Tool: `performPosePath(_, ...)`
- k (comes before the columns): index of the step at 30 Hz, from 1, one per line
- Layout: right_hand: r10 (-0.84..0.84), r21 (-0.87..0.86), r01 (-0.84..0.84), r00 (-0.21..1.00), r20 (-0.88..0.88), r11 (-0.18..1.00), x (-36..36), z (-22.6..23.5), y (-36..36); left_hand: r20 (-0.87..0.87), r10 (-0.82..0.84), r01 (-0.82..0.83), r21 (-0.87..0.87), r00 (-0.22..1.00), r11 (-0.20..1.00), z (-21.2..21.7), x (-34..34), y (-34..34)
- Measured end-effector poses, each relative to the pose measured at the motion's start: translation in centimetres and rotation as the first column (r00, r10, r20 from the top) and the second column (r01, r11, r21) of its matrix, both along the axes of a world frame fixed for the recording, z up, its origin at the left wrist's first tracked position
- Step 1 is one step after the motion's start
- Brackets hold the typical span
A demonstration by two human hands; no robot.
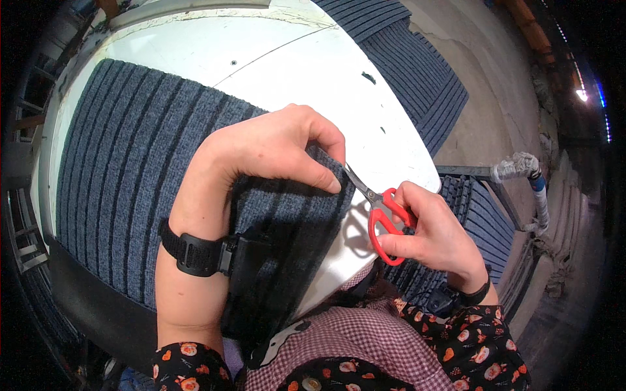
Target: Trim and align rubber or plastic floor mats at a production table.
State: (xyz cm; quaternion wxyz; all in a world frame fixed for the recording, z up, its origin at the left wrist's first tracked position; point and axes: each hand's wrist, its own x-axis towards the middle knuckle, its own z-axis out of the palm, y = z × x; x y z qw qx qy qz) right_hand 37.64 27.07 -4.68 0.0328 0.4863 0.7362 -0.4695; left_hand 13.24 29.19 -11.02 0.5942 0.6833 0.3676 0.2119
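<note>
A grey-blue ribbed mat [150, 143] with dark stripes lies over the white table, its near part hanging past the front edge. My left hand [280, 146] pinches the mat's right corner between thumb and fingers. In my right hand [433, 231] is a pair of scissors [389, 221] with red handles, thumb and fingers through the loops. The metal blades point up and left, and their tips meet the mat's edge right beside my left fingertips. Whether the blades are parted at the tip is too small to tell.
The white table [293, 72] has a dark crack line and chipped spots. More ribbed mats [417, 85] lie on the floor beyond its right edge. Another stack of mats [486, 221] stands at right, near a metal frame with a wrapped pipe [538, 189].
</note>
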Motion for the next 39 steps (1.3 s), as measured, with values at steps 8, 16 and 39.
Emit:
performPosePath(8, 0.086, 0.091, -0.084, 0.996, -0.018, 0.992, -0.6, 0.4, 0.5, -0.011, 0.009, -0.009, -0.010, 1.000, 1.000, 0.2, -0.1, -0.1)
performPosePath(16, -0.174, 0.064, 0.186, 0.972, -0.158, 0.981, 0.3, -0.8, -0.5, 0.020, 0.019, -0.018, -0.057, 1.000, 0.998, 0.1, 0.0, -0.1)
performPosePath(39, -0.152, -0.026, 0.150, 0.959, -0.238, 0.988, -0.1, -2.5, -3.1, 0.121, 0.018, -0.017, -0.009, 0.992, 1.000, 0.0, -0.2, 0.1)
